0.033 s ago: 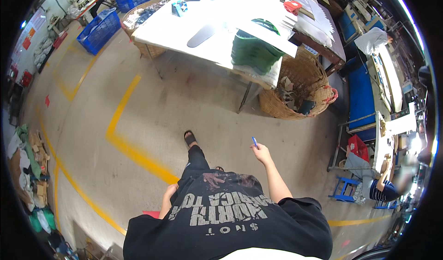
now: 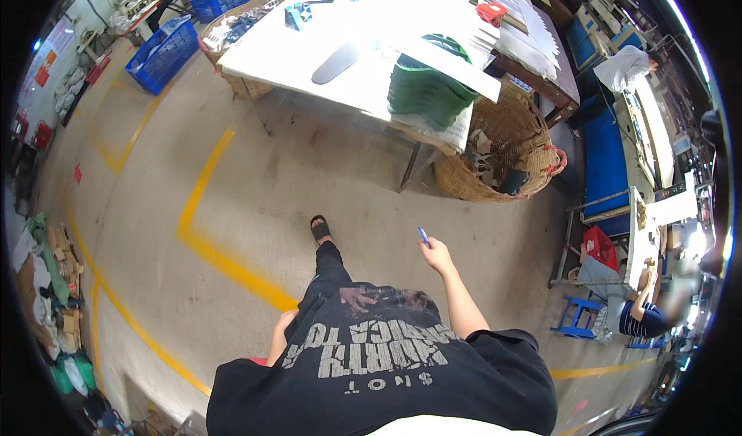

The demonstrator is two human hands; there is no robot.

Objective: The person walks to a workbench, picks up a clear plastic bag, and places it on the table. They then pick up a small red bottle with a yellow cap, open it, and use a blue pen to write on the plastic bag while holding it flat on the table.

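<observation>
My right hand (image 2: 436, 255) is out in front of my body above the floor, its fingers closed around a blue pen (image 2: 423, 236) that points up and away. My left hand (image 2: 285, 320) hangs low beside my black shirt. Its fingers are mostly hidden, so whether it holds anything does not show. Ahead of me a white-topped table (image 2: 290, 63) carries a dark sole-shaped piece (image 2: 335, 63) and a stack of green curved pieces (image 2: 429, 92) at its near right corner. Neither hand touches the table.
A wicker basket (image 2: 464, 177) with scraps stands right of the table. Blue crates (image 2: 164, 53) sit at the far left. Yellow lines (image 2: 224, 262) mark the floor. At right are workbenches, a blue stool (image 2: 576, 317) and other people. Cardboard and bags (image 2: 71, 324) lie at left.
Almost nothing differs. My right hand with the pen sits very slightly further left, and my sandalled foot has shifted a little in the view.
</observation>
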